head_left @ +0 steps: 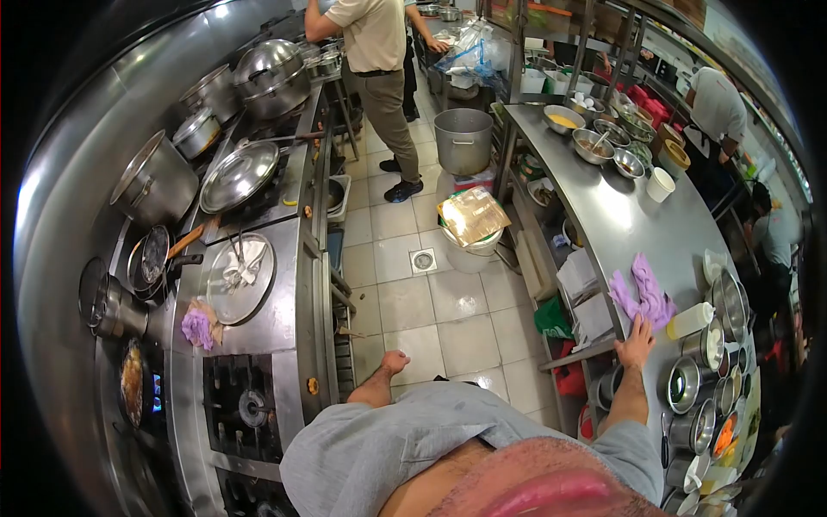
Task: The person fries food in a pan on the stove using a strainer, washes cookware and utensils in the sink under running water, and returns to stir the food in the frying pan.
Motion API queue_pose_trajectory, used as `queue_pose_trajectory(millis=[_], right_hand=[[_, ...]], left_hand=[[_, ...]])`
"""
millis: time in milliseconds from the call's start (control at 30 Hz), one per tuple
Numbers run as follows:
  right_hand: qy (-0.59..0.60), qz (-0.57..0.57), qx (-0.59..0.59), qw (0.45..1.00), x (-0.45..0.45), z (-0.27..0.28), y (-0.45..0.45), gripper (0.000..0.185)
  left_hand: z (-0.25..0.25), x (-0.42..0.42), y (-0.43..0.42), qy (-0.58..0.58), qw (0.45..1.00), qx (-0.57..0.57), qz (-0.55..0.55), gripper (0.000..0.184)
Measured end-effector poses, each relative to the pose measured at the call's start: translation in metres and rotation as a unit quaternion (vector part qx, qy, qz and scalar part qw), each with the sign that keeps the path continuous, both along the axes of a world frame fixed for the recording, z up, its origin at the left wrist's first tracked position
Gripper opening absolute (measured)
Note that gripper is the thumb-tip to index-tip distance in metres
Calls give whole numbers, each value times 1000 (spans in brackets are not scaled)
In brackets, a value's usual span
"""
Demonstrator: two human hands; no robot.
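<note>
My left hand [395, 362] hangs in front of me over the aisle, between the stove and the counter. Its fingers look curled in, and nothing shows in them. On the right, my right hand [636, 343] rests at the edge of the steel counter [603, 202], fingers stretched forward. Its fingertips reach the near end of a crumpled purple cloth [644, 293]; whether they press on it is hard to see. Beside that cloth lies a squeeze bottle [690, 320] with pale yellow contents.
Burners [251, 407], a round metal tray [241, 277] and large pots [155, 181] line the left. A cardboard-topped bucket [471, 250] and a tall pot [463, 142] stand in the aisle. A person [379, 77] stands farther on. Metal bowls [685, 383] crowd the right counter.
</note>
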State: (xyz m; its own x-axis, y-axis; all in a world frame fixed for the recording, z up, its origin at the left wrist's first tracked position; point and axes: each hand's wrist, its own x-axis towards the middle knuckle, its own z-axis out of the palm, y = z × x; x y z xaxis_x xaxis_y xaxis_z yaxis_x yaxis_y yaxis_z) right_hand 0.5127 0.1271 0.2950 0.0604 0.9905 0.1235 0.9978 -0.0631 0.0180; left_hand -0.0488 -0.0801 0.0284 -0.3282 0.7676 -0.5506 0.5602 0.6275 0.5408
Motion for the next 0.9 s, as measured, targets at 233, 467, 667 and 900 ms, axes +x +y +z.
queue_pose_trajectory(millis=[233, 467, 667, 900], right_hand=[[-10, 0, -5, 1000, -1, 1, 0, 91], [-5, -1, -5, 1000, -5, 6, -3, 88], [-5, 9, 6, 1000, -2, 3, -2, 87], [-15, 15, 29, 999, -1, 2, -2, 89]], left_hand=[[9, 0, 3, -17, 1000, 0, 15, 37], [-13, -5, 1, -27, 1000, 7, 9, 38], [-4, -3, 0, -17, 1000, -16, 12, 38], [5, 2, -1, -5, 1000, 5, 6, 37]])
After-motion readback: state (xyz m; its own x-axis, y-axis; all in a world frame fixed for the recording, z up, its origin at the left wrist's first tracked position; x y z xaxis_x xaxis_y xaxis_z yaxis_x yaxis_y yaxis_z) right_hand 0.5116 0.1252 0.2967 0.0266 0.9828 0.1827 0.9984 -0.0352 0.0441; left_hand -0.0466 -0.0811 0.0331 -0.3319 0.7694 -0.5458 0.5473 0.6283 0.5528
